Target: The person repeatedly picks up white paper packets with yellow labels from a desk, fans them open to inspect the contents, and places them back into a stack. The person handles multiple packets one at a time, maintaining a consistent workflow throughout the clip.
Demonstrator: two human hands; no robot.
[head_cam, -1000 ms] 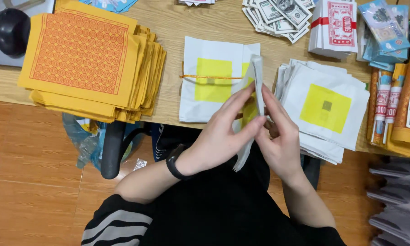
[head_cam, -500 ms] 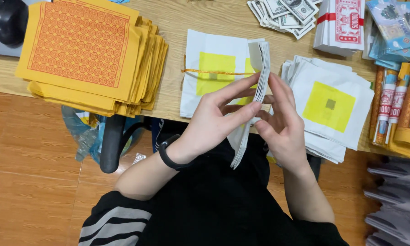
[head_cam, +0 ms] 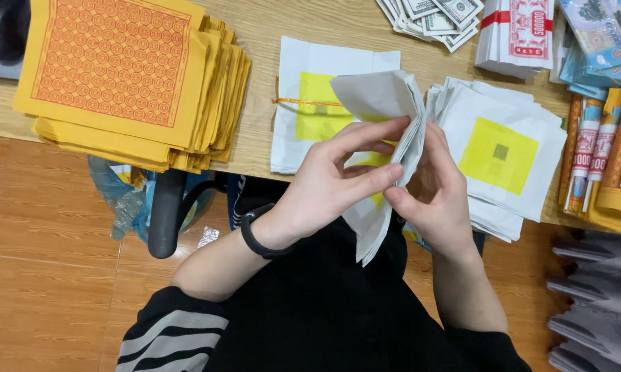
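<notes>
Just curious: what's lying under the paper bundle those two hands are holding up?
Under the bundle held by the left hand and right hand, a tied white-and-yellow paper stack rests on the table; its right part is covered.

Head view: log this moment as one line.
left hand: holds thin white paper sheaf | right hand: same sheaf | behind: tied white-and-yellow paper bundle on wooden table

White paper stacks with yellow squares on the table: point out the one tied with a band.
The left stack, just beyond the left hand, has a thin orange band across it. The right stack lies loose and fanned, with no band.
</notes>
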